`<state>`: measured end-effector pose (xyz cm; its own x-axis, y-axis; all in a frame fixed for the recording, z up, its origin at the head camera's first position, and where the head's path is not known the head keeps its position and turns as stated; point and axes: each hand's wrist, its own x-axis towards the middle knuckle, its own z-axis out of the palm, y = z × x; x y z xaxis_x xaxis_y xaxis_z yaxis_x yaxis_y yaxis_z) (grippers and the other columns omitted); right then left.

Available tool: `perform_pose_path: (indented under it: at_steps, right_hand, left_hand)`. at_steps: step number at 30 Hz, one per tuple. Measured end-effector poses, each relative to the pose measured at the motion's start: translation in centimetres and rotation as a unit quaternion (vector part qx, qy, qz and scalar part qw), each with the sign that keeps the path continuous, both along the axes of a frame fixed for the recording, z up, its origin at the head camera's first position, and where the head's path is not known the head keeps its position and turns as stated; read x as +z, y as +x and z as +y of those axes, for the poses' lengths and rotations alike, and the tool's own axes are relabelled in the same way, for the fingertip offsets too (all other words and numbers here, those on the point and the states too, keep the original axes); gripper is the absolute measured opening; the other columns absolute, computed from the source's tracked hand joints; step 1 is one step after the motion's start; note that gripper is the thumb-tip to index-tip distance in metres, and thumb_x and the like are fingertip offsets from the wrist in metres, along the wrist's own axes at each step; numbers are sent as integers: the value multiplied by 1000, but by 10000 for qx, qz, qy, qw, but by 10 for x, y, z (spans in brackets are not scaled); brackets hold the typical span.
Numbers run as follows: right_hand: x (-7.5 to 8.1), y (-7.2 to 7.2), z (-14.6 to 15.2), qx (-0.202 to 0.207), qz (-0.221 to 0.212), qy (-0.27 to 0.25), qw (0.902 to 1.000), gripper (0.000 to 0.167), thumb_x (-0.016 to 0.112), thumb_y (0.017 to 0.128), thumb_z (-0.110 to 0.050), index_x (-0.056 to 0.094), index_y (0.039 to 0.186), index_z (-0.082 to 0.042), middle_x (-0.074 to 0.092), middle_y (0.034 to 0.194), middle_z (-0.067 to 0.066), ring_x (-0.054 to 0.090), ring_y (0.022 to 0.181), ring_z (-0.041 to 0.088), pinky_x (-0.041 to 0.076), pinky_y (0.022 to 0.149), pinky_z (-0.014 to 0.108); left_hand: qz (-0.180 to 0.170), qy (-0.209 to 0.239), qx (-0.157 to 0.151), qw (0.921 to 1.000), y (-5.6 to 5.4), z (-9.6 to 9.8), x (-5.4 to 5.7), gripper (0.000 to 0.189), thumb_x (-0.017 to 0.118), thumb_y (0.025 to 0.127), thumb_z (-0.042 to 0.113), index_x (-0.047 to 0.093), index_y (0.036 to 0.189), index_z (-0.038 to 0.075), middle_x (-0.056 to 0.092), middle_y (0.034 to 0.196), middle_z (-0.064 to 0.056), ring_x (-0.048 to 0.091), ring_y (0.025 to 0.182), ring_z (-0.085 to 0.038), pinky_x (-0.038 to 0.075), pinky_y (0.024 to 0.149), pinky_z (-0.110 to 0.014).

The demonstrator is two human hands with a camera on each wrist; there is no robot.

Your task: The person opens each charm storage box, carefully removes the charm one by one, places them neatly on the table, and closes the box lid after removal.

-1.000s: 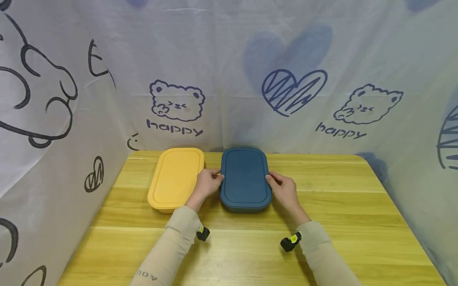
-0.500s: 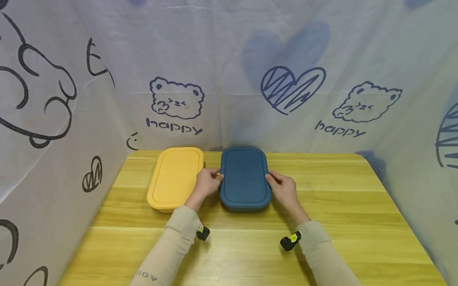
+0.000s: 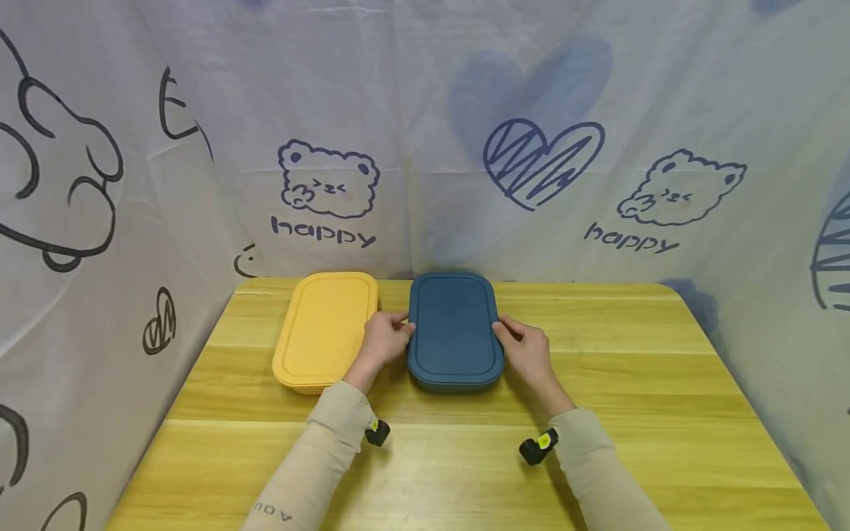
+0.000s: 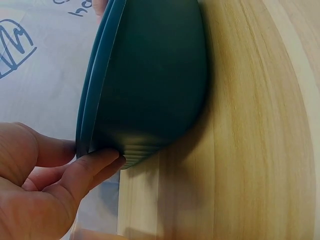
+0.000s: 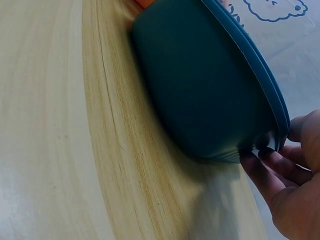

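Note:
A dark blue food container (image 3: 455,332) with its lid on stands flat near the back edge of the table. My left hand (image 3: 381,339) pinches its left rim. In the left wrist view, that thumb (image 4: 55,151) lies on the lid edge and the fingers curl beneath the rim. From the other side my right hand (image 3: 527,350) pinches the right rim. The right wrist view has those fingertips (image 5: 257,170) under the rim against the container's side. A yellow lidded food container (image 3: 325,332) sits just left of my left hand.
The wooden table (image 3: 451,472) runs up to a white cloth backdrop (image 3: 432,214) with bear and heart drawings. Cloth also hangs along the left and right sides. Each wrist carries a small black camera (image 3: 378,433).
The head view has shifted very slightly. Both hands keep the same grip, and the two containers stay where they were.

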<state>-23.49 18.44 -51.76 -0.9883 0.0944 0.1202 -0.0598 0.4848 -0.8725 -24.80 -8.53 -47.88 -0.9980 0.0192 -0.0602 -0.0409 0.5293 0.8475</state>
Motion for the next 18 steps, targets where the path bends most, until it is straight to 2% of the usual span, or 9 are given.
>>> perform_pose_path:
  at_steps: [6,14,16,18]
  right_hand:
    - [0,0,-1,-44,-88,79,9999,44,65,107,-29,66,142,-2,70,137,20,67,128,36,55,106,51]
    - [2,-2,-1,-10,-204,23,9998,44,65,106,-29,65,143,-4,68,140,19,65,132,36,55,108,49]
    - [2,-2,-1,-15,-213,33,9998,44,65,106,-30,66,142,-4,70,137,20,68,128,36,58,102,44]
    - [2,-2,-1,-39,-210,33,9998,44,65,106,-30,67,142,-4,72,134,20,71,121,35,61,92,33]
  left_hand:
    - [55,-7,-25,10000,0,0,0,39,64,104,12,64,139,-5,76,118,-24,75,105,-33,63,85,-38]
    - [-71,34,-62,9999,-4,-2,1,37,64,105,12,67,138,-4,73,127,-25,72,116,-37,62,94,-44]
    - [-89,68,-49,9999,-4,-2,0,37,64,105,12,66,138,-3,73,127,-25,72,116,-36,62,94,-44]
    - [-76,91,-30,9999,-5,-2,0,36,63,105,11,66,138,-4,74,125,-25,72,115,-36,62,92,-43]
